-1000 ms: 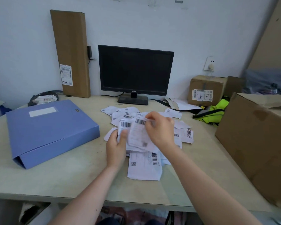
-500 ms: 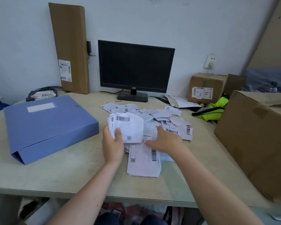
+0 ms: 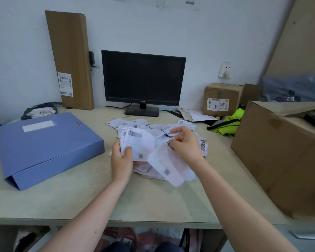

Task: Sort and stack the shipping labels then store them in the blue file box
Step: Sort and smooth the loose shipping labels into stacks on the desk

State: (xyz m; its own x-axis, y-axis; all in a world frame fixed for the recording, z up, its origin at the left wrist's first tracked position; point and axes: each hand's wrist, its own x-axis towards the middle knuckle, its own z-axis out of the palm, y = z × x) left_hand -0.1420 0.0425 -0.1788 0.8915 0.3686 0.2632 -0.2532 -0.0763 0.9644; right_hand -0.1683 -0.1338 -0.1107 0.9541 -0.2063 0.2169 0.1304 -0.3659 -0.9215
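Centre frame: left hand [image 3: 121, 160] grips a label stack [image 3: 139, 140]; right hand [image 3: 186, 145] pinches one blurred label [image 3: 168, 165] over the pile [image 3: 145, 123].

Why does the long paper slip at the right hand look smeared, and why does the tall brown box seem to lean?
Head view: the long white paper label pinched by the right hand is motion-blurred, its print unreadable, while the white label stack in the left hand shows its barcode fairly clearly. Head view: the tall brown cardboard box leans, probably from wide-angle distortion.

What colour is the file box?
The file box is blue, seen in the head view.
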